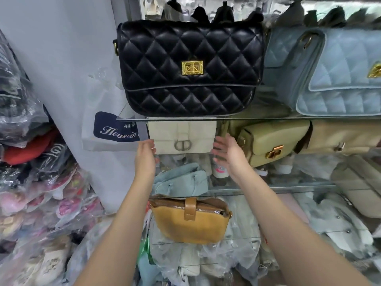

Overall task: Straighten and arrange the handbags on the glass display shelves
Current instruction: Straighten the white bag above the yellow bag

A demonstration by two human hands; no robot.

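**Hands flank the cream bag; glass edges and crowded neighbours are the hazards**

Head view. Both hands reach for the cream rectangular handbag with a round silver clasp (182, 139), which stands on the second glass shelf (268, 187), directly under the front edge of the top glass shelf (268, 119). The left hand (145, 150) is at the bag's left lower corner, fingers spread and touching or almost touching it; the right hand (225, 151) is open just beside the bag's right edge, palm turned inward. Neither is closed on anything.

The risks, as I judge them: the olive-green flap bag with a gold turn-lock (274, 144) sits close against the right hand, so a sideways pull or turn of the cream bag could nudge it out of line. The black quilted flap bag with a gold square clasp (188, 67) overhangs the top shelf's front edge a little, and a lifted knuckle or the cream bag's top could tip it forward. Below, the mustard-tan suede bag with a leather tab (190, 219) also leans out over its shelf edge and could be knocked by a forearm.

Hard to make out: the cream bag's upper part is hidden behind the top shelf and the black bag, so its strap and depth cannot be read. Its base and contact with the glass are blurred by reflections. The pale blue quilted bag (338, 79) is cut off at the right edge. Whether the left fingertips actually press the bag I cannot tell. The plastic-wrapped goods (37, 182) at left are an indistinct heap.
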